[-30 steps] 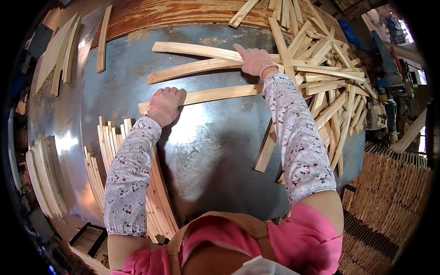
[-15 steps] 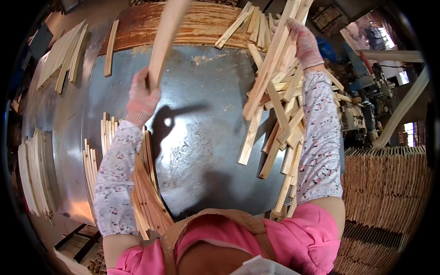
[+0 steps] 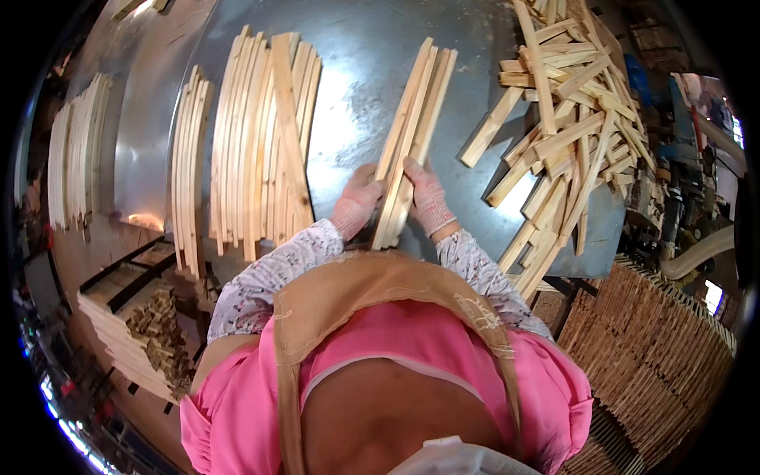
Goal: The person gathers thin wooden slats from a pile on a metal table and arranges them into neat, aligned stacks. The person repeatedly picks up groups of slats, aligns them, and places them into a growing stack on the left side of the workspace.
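Close in front of my body, a small bundle of pale wooden strips (image 3: 413, 131) stands out lengthwise over the metal-topped table (image 3: 356, 67). My left hand (image 3: 359, 199), in a pinkish glove, closes on the bundle's left side near its lower end. On the opposite side my right hand (image 3: 428, 195), gloved alike, grips it with the thumb along the strips. To the left lies a wide row of strips (image 3: 252, 142), and one strip (image 3: 291, 131) rests slantwise on top of it. A jumbled pile of loose strips (image 3: 574, 131) spreads over the table's right side.
Further left are a narrow row of strips (image 3: 190, 170) and another row (image 3: 79, 154). Below the table's left edge stands a stack of wood (image 3: 131, 328). Tall stacked wooden pieces (image 3: 649, 356) fill the lower right, with a pale hose (image 3: 703, 252) above them.
Both hands have come back from the far side, drawn together near my body. Earlier the left held one strip and the right several; now both grip one bundle. The view has shifted too.
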